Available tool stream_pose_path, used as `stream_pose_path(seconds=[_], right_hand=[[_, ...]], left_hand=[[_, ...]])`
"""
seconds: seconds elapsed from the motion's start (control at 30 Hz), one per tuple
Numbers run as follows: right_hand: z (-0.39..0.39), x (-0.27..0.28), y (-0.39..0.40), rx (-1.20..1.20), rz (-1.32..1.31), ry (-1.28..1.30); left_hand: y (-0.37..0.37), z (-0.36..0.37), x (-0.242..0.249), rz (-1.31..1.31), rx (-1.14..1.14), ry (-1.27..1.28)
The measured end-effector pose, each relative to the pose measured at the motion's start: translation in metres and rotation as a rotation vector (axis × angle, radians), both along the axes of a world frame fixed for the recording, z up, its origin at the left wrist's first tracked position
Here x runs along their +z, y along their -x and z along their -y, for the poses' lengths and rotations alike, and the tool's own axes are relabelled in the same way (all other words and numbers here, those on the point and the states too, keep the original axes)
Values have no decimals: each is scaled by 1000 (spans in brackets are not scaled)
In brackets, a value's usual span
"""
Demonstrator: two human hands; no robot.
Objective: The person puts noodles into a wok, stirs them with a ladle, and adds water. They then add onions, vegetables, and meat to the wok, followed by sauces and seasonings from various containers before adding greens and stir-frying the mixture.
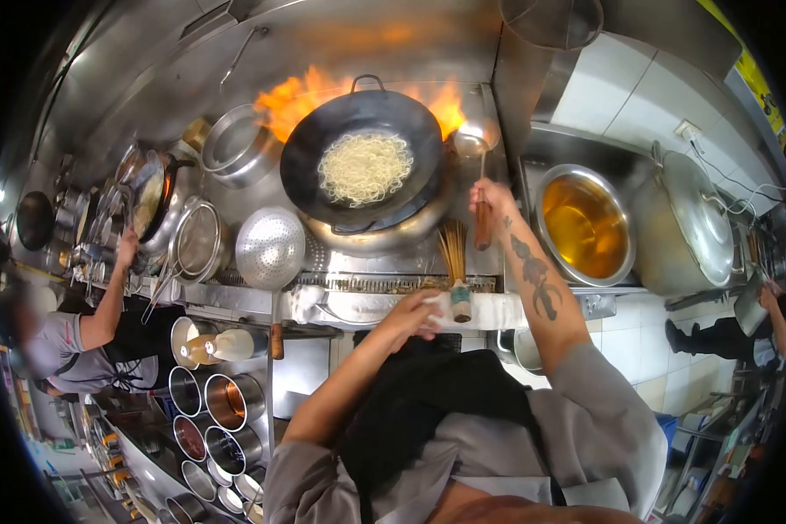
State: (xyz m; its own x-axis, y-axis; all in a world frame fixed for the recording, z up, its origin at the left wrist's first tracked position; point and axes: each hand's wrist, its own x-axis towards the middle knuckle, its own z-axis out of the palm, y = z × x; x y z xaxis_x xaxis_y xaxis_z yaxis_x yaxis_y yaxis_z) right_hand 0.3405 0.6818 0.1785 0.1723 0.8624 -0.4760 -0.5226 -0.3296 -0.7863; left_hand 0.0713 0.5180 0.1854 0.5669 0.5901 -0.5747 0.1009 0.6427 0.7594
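My right hand [493, 199] is wrapped round the wooden-ended handle of a wok ladle [477, 137], its metal bowl up beside the flames. My left hand [413, 316] is at the stove's front edge, fingers curled against a white cloth [349, 306] that lies along it; part of the grip is hidden. Ahead, a black wok [301, 175] with two loop handles sits tilted over the burner, pale noodles [364, 168] spread in it. Flames [301, 100] rise behind the wok on both sides. A bamboo wok brush [452, 253] stands between my hands.
A perforated skimmer [271, 247] and a mesh strainer [196, 240] lie left of the wok. To the right are a bowl of amber liquid [585, 224] and a large lidded pot [686, 218]. Seasoning pots [234, 402] stand lower left. Another person [105, 341] works at left; another is far right.
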Motion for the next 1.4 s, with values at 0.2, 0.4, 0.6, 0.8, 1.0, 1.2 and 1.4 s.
stream_pose_path(seconds=[0.2, 0.4, 0.6, 0.8, 1.0, 1.2, 1.4], right_hand=[[-71, 9, -11, 32, 385, -61], [-47, 66, -9, -32, 575, -240], [60, 4, -11, -3, 825, -82], [92, -33, -24, -39, 1176, -222], [164, 71, 58, 168, 778, -160], [185, 53, 64, 456, 1323, -187], [163, 57, 73, 546, 1429, -231]], left_hand=[[89, 49, -37, -147, 185, 31], [113, 44, -46, -205, 226, -91], [107, 0, -18, -453, 155, -1097], [71, -90, 30, -624, 181, -1731], [63, -154, -37, -683, 75, -1642], [91, -138, -39, -599, 275, -1637], [175, -74, -15, -811, 419, -1534]])
